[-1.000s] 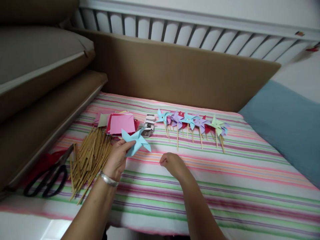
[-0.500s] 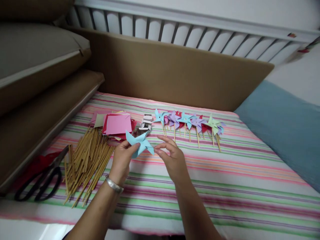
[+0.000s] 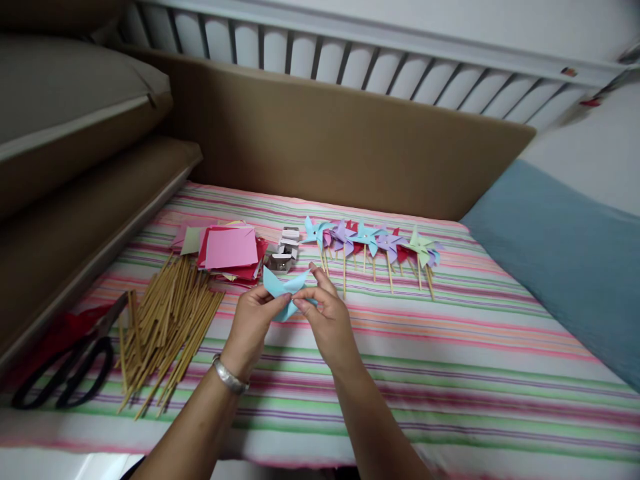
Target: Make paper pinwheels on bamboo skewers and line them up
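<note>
A light-blue paper pinwheel [image 3: 283, 288], without a stick, is held up over the striped cloth. My left hand [image 3: 254, 319] pinches it from the left, thumb near its centre. From the right, my right hand [image 3: 324, 313] has its thumb and index finger closed at the pinwheel's middle, with another finger behind a blade. Whether a small pin is between those fingertips is too small to tell. Just beyond the hands are small open boxes [image 3: 286, 251] with shiny bits inside. To their left lies a pile of coloured paper squares [image 3: 231, 248], a pink one on top.
Wooden sticks [image 3: 167, 327] lie in a heap at the left, beside black-handled scissors [image 3: 75, 367] and something red. Finished pinwheels [image 3: 367, 237] on sticks form a row at the back. Brown boards [image 3: 325, 140], stacked cushions [image 3: 85, 100] and a blue pad [image 3: 555, 267] border the striped cloth [image 3: 450, 373].
My right hand has moved left from the blade's tip to the centre of the blue pinwheel, and its fingers now press there. The view has shifted slightly.
</note>
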`<control>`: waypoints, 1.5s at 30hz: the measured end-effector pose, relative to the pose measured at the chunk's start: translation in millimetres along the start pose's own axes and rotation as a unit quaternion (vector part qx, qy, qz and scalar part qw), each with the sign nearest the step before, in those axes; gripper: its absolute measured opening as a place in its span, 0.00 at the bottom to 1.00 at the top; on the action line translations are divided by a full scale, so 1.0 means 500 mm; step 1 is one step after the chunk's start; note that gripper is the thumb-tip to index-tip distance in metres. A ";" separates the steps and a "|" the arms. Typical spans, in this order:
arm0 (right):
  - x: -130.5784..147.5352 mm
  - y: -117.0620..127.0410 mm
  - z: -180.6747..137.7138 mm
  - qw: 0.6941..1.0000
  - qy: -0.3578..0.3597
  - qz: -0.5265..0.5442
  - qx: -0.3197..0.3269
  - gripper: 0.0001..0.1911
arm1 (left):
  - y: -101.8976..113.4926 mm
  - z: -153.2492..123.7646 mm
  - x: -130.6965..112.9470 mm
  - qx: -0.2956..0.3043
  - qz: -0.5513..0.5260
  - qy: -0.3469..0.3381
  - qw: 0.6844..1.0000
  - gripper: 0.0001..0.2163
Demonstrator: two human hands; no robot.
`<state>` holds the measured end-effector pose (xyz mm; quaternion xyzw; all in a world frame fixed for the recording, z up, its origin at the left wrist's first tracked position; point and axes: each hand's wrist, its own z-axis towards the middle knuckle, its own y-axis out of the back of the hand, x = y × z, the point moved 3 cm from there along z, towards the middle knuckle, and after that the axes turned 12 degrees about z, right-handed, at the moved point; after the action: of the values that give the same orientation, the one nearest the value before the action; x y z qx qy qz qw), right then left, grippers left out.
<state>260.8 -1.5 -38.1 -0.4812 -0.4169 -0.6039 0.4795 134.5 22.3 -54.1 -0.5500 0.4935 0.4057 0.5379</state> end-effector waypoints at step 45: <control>-0.029 0.006 0.002 0.975 -0.121 0.185 -0.017 0.04 | 0.001 0.001 -0.005 0.083 0.011 0.053 0.995 0.10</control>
<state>265.2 1.3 -52.0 -0.6277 -0.3646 -0.4491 0.5210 133.5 23.0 -51.8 -0.5184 0.5591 0.3396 0.5507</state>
